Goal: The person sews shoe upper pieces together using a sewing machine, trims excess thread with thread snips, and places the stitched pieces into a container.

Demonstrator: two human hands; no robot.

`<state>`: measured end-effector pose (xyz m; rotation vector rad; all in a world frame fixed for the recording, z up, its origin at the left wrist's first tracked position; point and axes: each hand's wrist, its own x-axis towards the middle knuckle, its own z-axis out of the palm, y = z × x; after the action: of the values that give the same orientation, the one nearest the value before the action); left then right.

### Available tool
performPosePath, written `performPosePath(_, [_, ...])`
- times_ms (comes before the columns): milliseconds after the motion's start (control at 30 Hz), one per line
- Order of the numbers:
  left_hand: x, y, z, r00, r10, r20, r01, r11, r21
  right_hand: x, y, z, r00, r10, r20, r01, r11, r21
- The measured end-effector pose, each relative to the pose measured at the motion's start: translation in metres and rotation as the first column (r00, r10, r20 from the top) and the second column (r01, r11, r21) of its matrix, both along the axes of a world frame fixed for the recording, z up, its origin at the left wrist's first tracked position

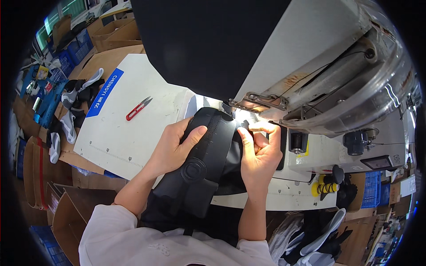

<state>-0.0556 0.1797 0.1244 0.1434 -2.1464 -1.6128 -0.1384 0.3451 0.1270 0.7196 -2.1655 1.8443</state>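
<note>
A black padded piece (207, 146) with stitched lines and a round raised disc lies across the white table of a sewing machine (306, 57). Its upper end sits close by the lit needle area, partly covered by the machine head. My left hand (172, 146) grips the piece from its left side, thumb on top and fingers hidden beneath. On the other side, my right hand (262, 155) is closed, thumb and forefinger pinching the black edge beside the needle area. What exactly lies between those fingertips is partly hidden. Red-handled thread snips (139, 108) rest on the table, left of my left hand.
The machine head overhangs the work closely. Yellow-and-black spools (326, 186) stand at the table's right end. White and black cut pieces (69, 115) lie left; more pieces (310, 239) hang at lower right. Cardboard boxes (73, 217) and blue crates (372, 189) surround the table.
</note>
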Motion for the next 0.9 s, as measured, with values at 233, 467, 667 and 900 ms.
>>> performPosePath(233, [-0.005,0.003,0.002,1.000,0.016,0.006,-0.016,0.999,-0.052,0.001,-0.001,0.001,0.998,0.005,0.068,-0.001,0.999,-0.045])
performPosePath(467, [-0.004,0.001,0.003,0.998,0.021,0.057,-0.018,0.999,-0.050,0.002,-0.003,0.006,0.996,-0.074,0.052,0.072,0.997,0.038])
performPosePath(667, [-0.006,-0.001,0.008,0.999,0.046,0.014,-0.044,0.992,-0.120,0.003,-0.007,0.014,0.982,-0.128,-0.140,0.144,0.983,0.112])
performPosePath(900, [-0.007,-0.006,0.011,0.997,0.003,0.076,0.002,0.997,-0.071,-0.001,-0.008,0.013,0.888,-0.147,-0.437,0.258,0.944,0.207])
